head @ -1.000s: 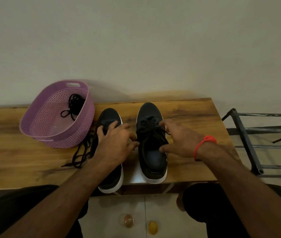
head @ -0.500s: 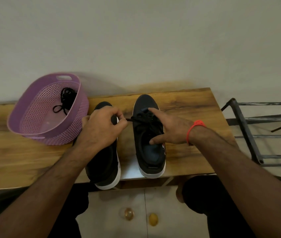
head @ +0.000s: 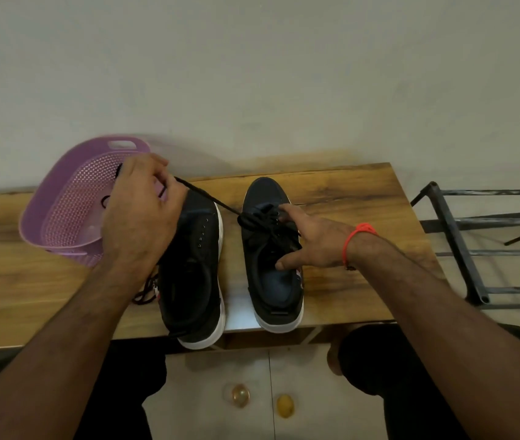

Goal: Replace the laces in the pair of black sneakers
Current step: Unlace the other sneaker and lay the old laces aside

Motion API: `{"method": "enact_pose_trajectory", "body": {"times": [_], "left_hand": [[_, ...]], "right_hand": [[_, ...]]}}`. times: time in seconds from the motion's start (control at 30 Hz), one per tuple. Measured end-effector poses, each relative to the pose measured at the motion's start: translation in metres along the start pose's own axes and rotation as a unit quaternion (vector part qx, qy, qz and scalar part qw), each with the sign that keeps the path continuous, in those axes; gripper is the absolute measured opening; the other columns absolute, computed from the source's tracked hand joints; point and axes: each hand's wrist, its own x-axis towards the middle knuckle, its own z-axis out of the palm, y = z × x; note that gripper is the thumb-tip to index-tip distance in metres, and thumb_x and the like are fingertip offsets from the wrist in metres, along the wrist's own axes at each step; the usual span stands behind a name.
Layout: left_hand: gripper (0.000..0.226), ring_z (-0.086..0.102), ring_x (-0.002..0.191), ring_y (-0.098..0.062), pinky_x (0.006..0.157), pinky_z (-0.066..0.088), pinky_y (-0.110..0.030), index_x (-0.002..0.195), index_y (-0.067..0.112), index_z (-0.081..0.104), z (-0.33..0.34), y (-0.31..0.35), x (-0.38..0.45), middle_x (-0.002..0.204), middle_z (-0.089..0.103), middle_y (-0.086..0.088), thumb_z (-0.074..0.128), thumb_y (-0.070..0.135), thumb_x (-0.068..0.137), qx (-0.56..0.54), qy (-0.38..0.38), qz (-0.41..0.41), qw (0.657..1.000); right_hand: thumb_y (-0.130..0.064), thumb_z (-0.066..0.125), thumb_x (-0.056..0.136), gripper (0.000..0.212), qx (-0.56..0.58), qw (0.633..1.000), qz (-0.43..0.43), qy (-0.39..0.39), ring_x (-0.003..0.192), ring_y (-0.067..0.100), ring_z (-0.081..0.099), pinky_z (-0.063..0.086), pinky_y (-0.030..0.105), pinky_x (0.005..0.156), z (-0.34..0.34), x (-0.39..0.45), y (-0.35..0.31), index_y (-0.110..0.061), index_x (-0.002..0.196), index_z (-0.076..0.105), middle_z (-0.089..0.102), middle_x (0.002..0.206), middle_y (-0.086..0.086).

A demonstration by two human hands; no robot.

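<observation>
Two black sneakers with white soles stand side by side on a wooden table. The left sneaker has bare eyelets. The right sneaker still carries a black lace. My left hand pinches one end of that lace and holds it taut up and to the left, above the left shoe's toe. My right hand rests on the right sneaker, forefinger at the lace crossings, thumb at the shoe's opening. A loose black lace lies on the table beside the left sneaker.
A purple perforated basket stands at the back left of the table with a black lace inside, mostly hidden by my left hand. A black metal rack stands to the right of the table. My knees are below the table's front edge.
My left hand has drawn the lace end out of the right sneaker, up and leftward over the basket. My right hand stays on the right sneaker.
</observation>
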Motion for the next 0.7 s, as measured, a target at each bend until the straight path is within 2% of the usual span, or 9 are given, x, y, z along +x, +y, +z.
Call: {"method": "enact_pose_trajectory", "body": {"times": [0.1, 0.17, 0.23, 0.27, 0.37, 0.47, 0.53, 0.6, 0.7], "left_hand": [[0.028, 0.054, 0.076, -0.009, 0.061, 0.037, -0.011, 0.114, 0.003, 0.053, -0.014, -0.008, 0.011, 0.098, 0.059, -0.008, 0.042, 0.026, 0.103, -0.075, 0.092, -0.098, 0.988], [0.030, 0.058, 0.078, -0.012, 0.065, 0.040, -0.019, 0.114, 0.007, 0.057, -0.025, -0.016, 0.021, 0.097, 0.062, -0.006, 0.043, 0.030, 0.101, -0.088, 0.099, -0.131, 0.982], [0.030, 0.059, 0.092, -0.014, 0.077, 0.043, -0.028, 0.109, 0.016, 0.067, -0.029, -0.021, 0.024, 0.105, 0.066, 0.003, 0.049, 0.038, 0.100, -0.034, -0.011, -0.102, 0.994], [0.032, 0.058, 0.103, -0.014, 0.086, 0.044, -0.033, 0.107, 0.021, 0.071, -0.026, -0.021, 0.021, 0.112, 0.066, 0.008, 0.051, 0.044, 0.098, 0.001, -0.090, -0.053, 0.995], [0.037, 0.038, 0.135, -0.023, 0.105, 0.028, -0.047, 0.121, 0.035, 0.069, -0.005, -0.008, 0.000, 0.143, 0.054, 0.016, 0.050, 0.056, 0.098, 0.082, -0.260, 0.074, 0.959], [0.047, 0.023, 0.142, -0.019, 0.107, 0.020, -0.046, 0.141, 0.040, 0.053, 0.013, 0.015, -0.018, 0.155, 0.039, 0.016, 0.048, 0.058, 0.098, 0.099, -0.301, 0.067, 0.946], [0.060, 0.017, 0.145, -0.017, 0.112, 0.017, -0.046, 0.150, 0.037, 0.040, 0.026, 0.027, -0.028, 0.159, 0.032, 0.015, 0.047, 0.063, 0.096, 0.110, -0.328, 0.080, 0.935], [0.077, 0.013, 0.147, -0.017, 0.115, 0.015, -0.048, 0.155, 0.035, 0.030, 0.036, 0.031, -0.033, 0.162, 0.026, 0.014, 0.048, 0.072, 0.091, 0.110, -0.348, 0.079, 0.928], [0.095, 0.010, 0.148, -0.016, 0.115, 0.014, -0.052, 0.158, 0.036, 0.021, 0.047, 0.031, -0.036, 0.164, 0.023, 0.014, 0.049, 0.084, 0.081, 0.106, -0.368, 0.063, 0.921]], "right_hand": [[-0.029, 0.082, 0.080, 0.103, 0.000, 1.000, 0.005, 0.000, 0.138, 0.021, 0.042, 0.034, 0.033, 0.111, 0.001, 0.002, 0.000, -0.025, 0.155, 0.012, 0.040, 0.154, -0.002], [-0.030, 0.082, 0.080, 0.105, -0.003, 1.000, 0.006, 0.000, 0.138, 0.022, 0.042, 0.034, 0.033, 0.110, 0.001, 0.002, 0.000, -0.026, 0.156, 0.011, 0.041, 0.153, -0.002], [-0.032, 0.082, 0.079, 0.106, -0.001, 1.000, 0.000, -0.007, 0.139, 0.022, 0.041, 0.034, 0.034, 0.111, 0.000, 0.001, 0.000, -0.027, 0.156, 0.009, 0.039, 0.155, -0.002], [-0.033, 0.081, 0.080, 0.105, 0.002, 1.000, -0.004, -0.011, 0.140, 0.021, 0.040, 0.033, 0.034, 0.112, -0.002, 0.001, 0.000, -0.027, 0.157, 0.010, 0.038, 0.155, -0.003], [-0.037, 0.069, 0.091, 0.079, 0.014, 1.000, -0.010, -0.006, 0.140, 0.018, 0.041, 0.032, 0.031, 0.109, -0.006, 0.000, 0.001, -0.030, 0.155, 0.023, 0.043, 0.152, -0.006], [-0.036, 0.051, 0.102, 0.047, 0.029, 0.998, -0.003, 0.048, 0.131, 0.017, 0.049, 0.038, 0.030, 0.106, -0.010, 0.003, 0.004, -0.027, 0.148, 0.043, 0.053, 0.144, -0.004], [-0.028, 0.045, 0.105, 0.035, 0.013, 0.997, 0.002, 0.073, 0.124, 0.017, 0.054, 0.043, 0.032, 0.102, -0.011, 0.005, 0.006, -0.027, 0.140, 0.053, 0.058, 0.136, -0.003], [-0.020, 0.048, 0.104, 0.032, -0.018, 0.996, 0.000, 0.082, 0.120, 0.015, 0.055, 0.044, 0.031, 0.101, -0.011, 0.006, 0.008, -0.027, 0.133, 0.059, 0.062, 0.132, -0.004], [-0.024, 0.061, 0.098, 0.030, -0.060, 0.994, -0.017, 0.092, 0.106, 0.011, 0.055, 0.041, 0.025, 0.088, -0.008, 0.006, 0.009, -0.026, 0.128, 0.063, 0.063, 0.117, -0.007]]}}
